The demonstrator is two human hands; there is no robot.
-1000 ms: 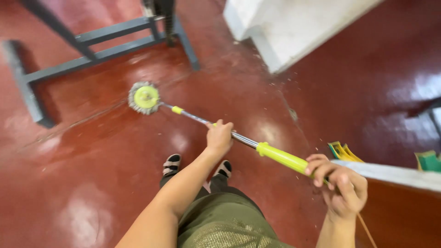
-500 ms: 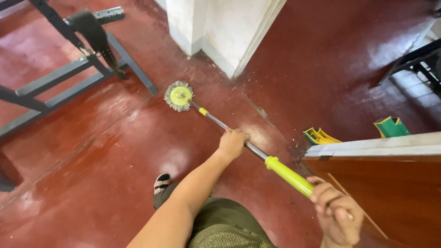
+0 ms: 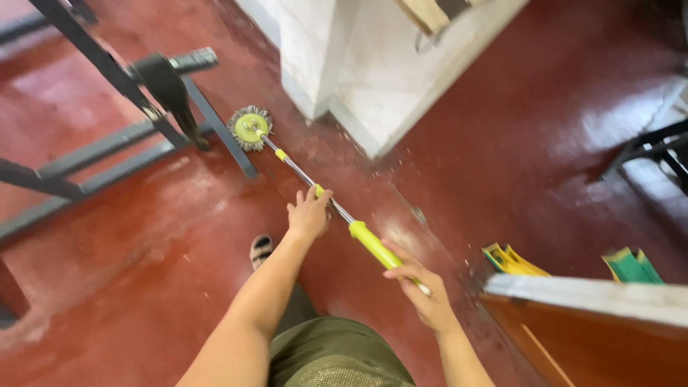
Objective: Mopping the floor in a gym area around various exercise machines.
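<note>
A mop with a round grey-fringed head and yellow-green cap (image 3: 249, 128) rests on the wet red floor (image 3: 143, 244), beside the foot of a grey metal frame (image 3: 215, 136). Its silver pole (image 3: 301, 174) runs back to a yellow-green grip (image 3: 374, 246). My left hand (image 3: 309, 213) lies on the pole with fingers loosened and partly spread. My right hand (image 3: 423, 290) is wrapped around the lower end of the yellow-green grip. My sandalled foot (image 3: 261, 249) stands below the left hand.
A white pillar base (image 3: 344, 72) stands behind the mop. A brown door with a white top edge (image 3: 595, 315) is at the lower right. A yellow wedge (image 3: 510, 261) and a green wedge (image 3: 631, 265) lie beyond it. A dark chair leg (image 3: 645, 150) shows at right.
The mop head has been pushed farther away and left, up to the grey frame's foot. My right hand has moved up and left along with the grip. My left hand's fingers have loosened.
</note>
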